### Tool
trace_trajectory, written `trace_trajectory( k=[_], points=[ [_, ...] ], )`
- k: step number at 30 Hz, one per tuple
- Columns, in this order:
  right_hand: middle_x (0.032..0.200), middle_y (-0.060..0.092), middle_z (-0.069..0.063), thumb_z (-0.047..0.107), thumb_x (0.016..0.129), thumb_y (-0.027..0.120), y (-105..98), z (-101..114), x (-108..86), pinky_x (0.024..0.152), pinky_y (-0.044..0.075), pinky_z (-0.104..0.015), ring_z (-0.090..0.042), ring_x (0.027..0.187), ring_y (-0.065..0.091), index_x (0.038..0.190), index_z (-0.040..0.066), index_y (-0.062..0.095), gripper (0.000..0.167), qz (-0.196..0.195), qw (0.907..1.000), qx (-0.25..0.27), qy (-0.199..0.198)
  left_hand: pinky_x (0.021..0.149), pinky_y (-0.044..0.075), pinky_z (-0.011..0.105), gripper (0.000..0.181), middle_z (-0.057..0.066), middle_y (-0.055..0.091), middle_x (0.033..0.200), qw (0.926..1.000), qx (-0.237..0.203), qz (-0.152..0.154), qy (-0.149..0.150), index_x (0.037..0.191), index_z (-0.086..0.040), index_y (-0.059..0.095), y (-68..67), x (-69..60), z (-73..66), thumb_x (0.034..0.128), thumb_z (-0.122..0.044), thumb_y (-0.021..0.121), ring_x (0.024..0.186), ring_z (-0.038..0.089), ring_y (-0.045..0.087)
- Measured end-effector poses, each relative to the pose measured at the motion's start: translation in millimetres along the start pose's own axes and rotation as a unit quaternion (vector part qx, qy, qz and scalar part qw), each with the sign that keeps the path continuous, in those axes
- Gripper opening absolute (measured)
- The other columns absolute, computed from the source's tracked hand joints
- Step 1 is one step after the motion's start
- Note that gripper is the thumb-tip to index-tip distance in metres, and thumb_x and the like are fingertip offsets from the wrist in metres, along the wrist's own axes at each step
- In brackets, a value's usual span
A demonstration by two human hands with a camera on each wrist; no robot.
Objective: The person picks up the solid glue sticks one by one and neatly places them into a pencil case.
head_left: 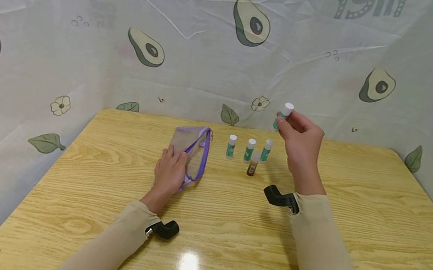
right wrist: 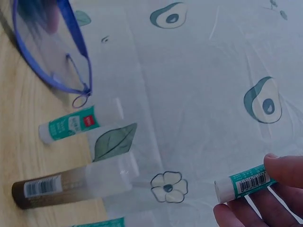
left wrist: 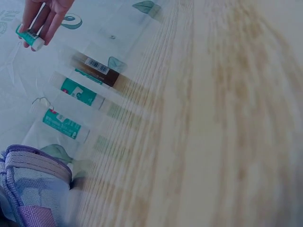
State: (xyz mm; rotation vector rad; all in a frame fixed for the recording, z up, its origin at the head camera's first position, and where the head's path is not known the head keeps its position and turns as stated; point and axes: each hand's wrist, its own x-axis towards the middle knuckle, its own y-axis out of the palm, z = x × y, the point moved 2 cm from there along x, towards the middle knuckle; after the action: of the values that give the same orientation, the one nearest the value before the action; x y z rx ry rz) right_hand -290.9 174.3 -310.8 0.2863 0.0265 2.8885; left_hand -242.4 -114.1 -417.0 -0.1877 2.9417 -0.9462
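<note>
My left hand (head_left: 169, 170) holds a mesh pouch (head_left: 195, 165) with purple trim, its mouth facing right. Only part of the pouch (left wrist: 40, 184) shows in the left wrist view. High over the table's back edge, my right hand (head_left: 302, 137) pinches a green-labelled glue stick (head_left: 284, 113) with a white cap, its barcode facing the right wrist camera. Below and left of that hand stand three similar glue sticks, the left one (head_left: 231, 147), the middle one (head_left: 249, 151) and the right one (head_left: 266, 151). A brown glue stick (head_left: 251, 167) with a clear cap stands in front of them.
The wooden table (head_left: 222, 227) ends at a hanging sheet (head_left: 195, 55) printed with avocados, flowers and leaves. Black camera mounts sit on the left wrist (head_left: 166, 229) and the right wrist (head_left: 277, 196).
</note>
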Motion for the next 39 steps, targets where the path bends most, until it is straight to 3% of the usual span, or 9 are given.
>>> trace_trajectory(
  k=[8, 15, 23, 31, 39],
  points=[
    [0.129, 0.077, -0.011, 0.013, 0.097, 0.077, 7, 11, -2.6, 0.104, 0.059, -0.028, -0.009, 0.112, 0.073, 0.14, 0.003, 0.069, 0.044, -0.001, 0.9995, 0.029, -0.014, 0.135, 0.003, 0.061, 0.06, 0.022, 0.016, 0.177, 1.0, 0.005, -0.005, 0.0, 0.161, -0.003, 0.044, 0.8, 0.0, 0.2, 0.1136, -0.036, 0.026, 0.167, 0.043, 0.006],
    [0.132, 0.076, -0.013, 0.014, 0.099, 0.075, 10, 14, -4.0, 0.102, 0.06, -0.024, -0.008, 0.112, 0.073, 0.138, 0.003, 0.07, 0.041, 0.0, 0.9996, 0.016, -0.025, 0.135, 0.006, 0.063, 0.059, 0.024, 0.018, 0.176, 0.9999, -0.002, -0.01, 0.004, 0.159, -0.003, 0.047, -1.9, 1.0, -0.7, 0.1129, -0.034, 0.028, 0.166, 0.046, 0.009],
    [0.136, 0.074, -0.015, 0.014, 0.099, 0.075, 11, 12, -5.2, 0.105, 0.059, -0.028, -0.009, 0.113, 0.073, 0.14, 0.004, 0.069, 0.043, 0.004, 0.9998, 0.014, -0.012, 0.134, 0.008, 0.064, 0.059, 0.026, 0.021, 0.175, 0.9998, 0.002, -0.015, 0.012, 0.158, -0.001, 0.048, -1.6, 1.9, 0.2, 0.1126, -0.032, 0.028, 0.165, 0.048, 0.011],
    [0.129, 0.076, -0.014, 0.012, 0.099, 0.075, 16, 9, -3.3, 0.093, 0.061, -0.018, -0.007, 0.106, 0.073, 0.139, 0.0, 0.069, 0.042, 0.011, 0.9994, 0.019, -0.025, 0.135, 0.007, 0.063, 0.061, 0.026, 0.02, 0.175, 0.9999, -0.001, -0.011, 0.009, 0.159, 0.001, 0.046, -2.8, 2.4, -0.9, 0.1127, -0.034, 0.026, 0.165, 0.047, 0.01],
    [0.129, 0.075, -0.013, 0.013, 0.1, 0.074, 24, 7, -3.7, 0.097, 0.061, -0.022, -0.005, 0.104, 0.072, 0.137, 0.001, 0.07, 0.039, 0.023, 0.9993, -0.005, -0.028, 0.135, 0.007, 0.063, 0.06, 0.027, 0.02, 0.175, 0.9999, 0.002, -0.013, 0.01, 0.159, 0.001, 0.045, -1.2, 2.8, -0.3, 0.1131, -0.032, 0.026, 0.165, 0.048, 0.011]
  ],
)
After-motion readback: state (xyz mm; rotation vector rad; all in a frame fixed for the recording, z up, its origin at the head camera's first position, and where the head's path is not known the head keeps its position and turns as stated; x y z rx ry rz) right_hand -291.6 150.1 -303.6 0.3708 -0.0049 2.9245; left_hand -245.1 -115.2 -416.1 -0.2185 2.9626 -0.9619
